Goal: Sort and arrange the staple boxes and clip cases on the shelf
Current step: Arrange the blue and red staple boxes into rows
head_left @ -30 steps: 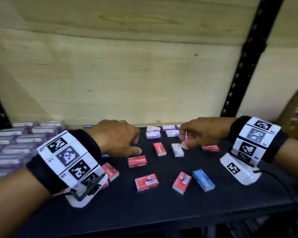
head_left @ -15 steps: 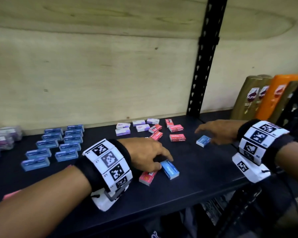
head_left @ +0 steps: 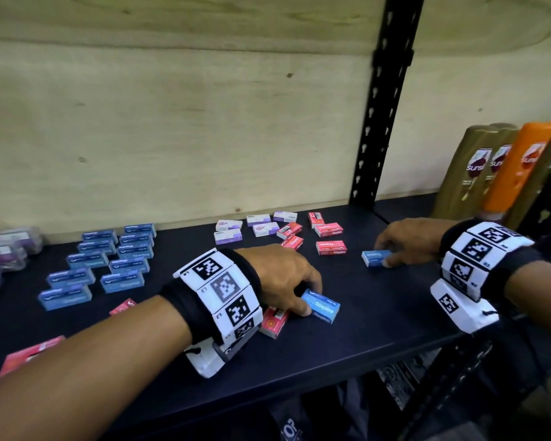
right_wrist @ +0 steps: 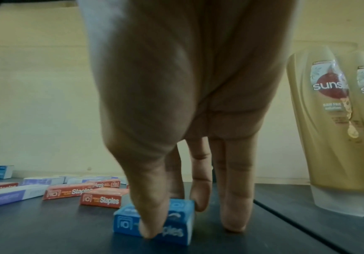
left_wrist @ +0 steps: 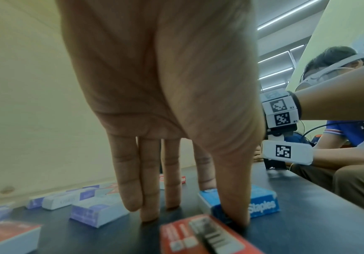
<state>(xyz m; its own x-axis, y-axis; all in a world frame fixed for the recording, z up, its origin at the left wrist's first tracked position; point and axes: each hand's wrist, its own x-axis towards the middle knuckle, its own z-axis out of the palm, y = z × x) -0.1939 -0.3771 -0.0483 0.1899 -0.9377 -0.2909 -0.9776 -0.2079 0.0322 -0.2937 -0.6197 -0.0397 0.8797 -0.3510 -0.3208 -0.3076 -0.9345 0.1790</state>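
Small staple boxes lie on the black shelf (head_left: 379, 316). My left hand (head_left: 309, 299) pinches a blue staple box (head_left: 323, 307) near the front, with the thumb on its near side and the forefinger behind (left_wrist: 222, 202). My right hand (head_left: 383, 254) pinches a second blue box (head_left: 372, 257) at the right; thumb in front, two fingers behind (right_wrist: 163, 214). Both boxes rest on the shelf. Sorted blue boxes (head_left: 109, 262) form two columns at the left. Purple-white boxes (head_left: 255, 226) and red boxes (head_left: 330, 238) sit at the back. Clear clip cases (head_left: 7, 249) stand far left.
A red box (head_left: 272, 323) lies against my left hand, and more red boxes (head_left: 29, 351) sit under the forearm. Shampoo bottles (head_left: 477, 173) stand at the right behind a black upright post (head_left: 379, 122). A plywood wall closes the back. The shelf's front edge is near.
Both hands left the back cluster and came down on one blue box each. The right hand, open beside its box half a second ago, now pinches it.
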